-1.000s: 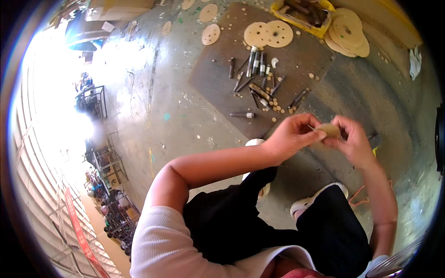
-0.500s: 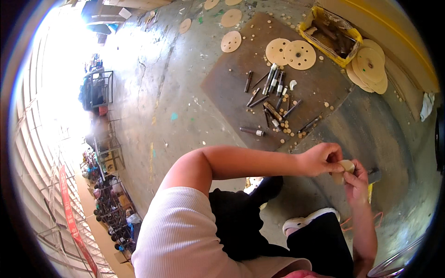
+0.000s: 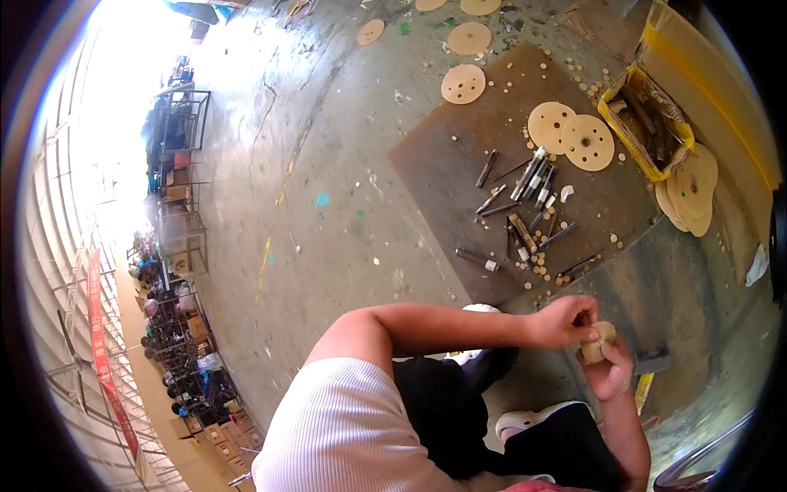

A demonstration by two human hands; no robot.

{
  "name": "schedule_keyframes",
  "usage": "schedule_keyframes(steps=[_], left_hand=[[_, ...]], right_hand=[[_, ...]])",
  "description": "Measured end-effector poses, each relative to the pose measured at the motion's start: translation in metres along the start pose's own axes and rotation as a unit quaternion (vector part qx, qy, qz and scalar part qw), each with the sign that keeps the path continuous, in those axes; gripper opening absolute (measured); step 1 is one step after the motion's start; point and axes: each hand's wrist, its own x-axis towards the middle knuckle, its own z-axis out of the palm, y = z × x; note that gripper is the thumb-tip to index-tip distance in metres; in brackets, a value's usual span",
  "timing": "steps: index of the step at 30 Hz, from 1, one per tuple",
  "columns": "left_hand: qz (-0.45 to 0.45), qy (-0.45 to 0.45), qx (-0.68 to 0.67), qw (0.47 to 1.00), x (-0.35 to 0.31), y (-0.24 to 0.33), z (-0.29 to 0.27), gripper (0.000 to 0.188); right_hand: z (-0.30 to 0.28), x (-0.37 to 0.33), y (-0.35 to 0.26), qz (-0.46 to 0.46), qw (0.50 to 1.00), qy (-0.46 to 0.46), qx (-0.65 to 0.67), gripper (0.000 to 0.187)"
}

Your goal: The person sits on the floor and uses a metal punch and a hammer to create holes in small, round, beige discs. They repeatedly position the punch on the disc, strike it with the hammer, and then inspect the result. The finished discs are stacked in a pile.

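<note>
A small tan piece [image 3: 599, 343], rounded on top like a stack of discs or a short roll, is held up between my hands above the floor. My left hand [image 3: 566, 322] reaches in from the left, its thumb and fingers closed together at the piece's upper left edge. From below, my right hand [image 3: 609, 374] grips the same piece between thumb and fingers. Just beyond lies a brown board [image 3: 443, 164] with several dark metal punch-like rods [image 3: 522, 232] and small tan discs scattered on it. Two overlapping perforated sanding discs [image 3: 588, 156] lie at its far right.
A yellow-edged box [image 3: 648, 123] of dark pieces stands right of the board, beside a pile of tan discs [image 3: 693, 193]. More discs [image 3: 469, 38] lie on the floor farther off. Crowded racks [image 3: 184, 336] line the left side. My shoe [image 3: 533, 418] is below my hands.
The view has shifted, so the board and its tools appear farther right and lower. Both hands still hold the tan piece, which is now tilted more upright.
</note>
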Motion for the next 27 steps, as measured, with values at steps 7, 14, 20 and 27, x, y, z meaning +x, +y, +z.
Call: schedule_keyframes(steps=[7, 14, 20, 27], left_hand=[[0.005, 0.044, 0.003, 0.999, -0.008, 0.007, -0.018, 0.019], [0.035, 0.018, 0.071, 0.997, -0.010, 0.014, 0.000, 0.022], [0.043, -0.058, 0.038, 0.997, -0.001, 0.014, -0.006, 0.019], [0.044, -0.103, 0.032, 0.993, -0.005, -0.004, 0.014, 0.020]], right_hand=[[0.015, 0.001, 0.002, 0.010, 1.000, -0.024, -0.016, 0.041], [0.006, 0.000, 0.007, -0.053, 0.984, 0.082, -0.151, 0.044], [0.004, -0.009, 0.004, -0.020, 0.994, 0.009, -0.111, 0.039], [-0.010, -0.019, 0.006, 0.020, 0.995, -0.047, -0.081, 0.044]])
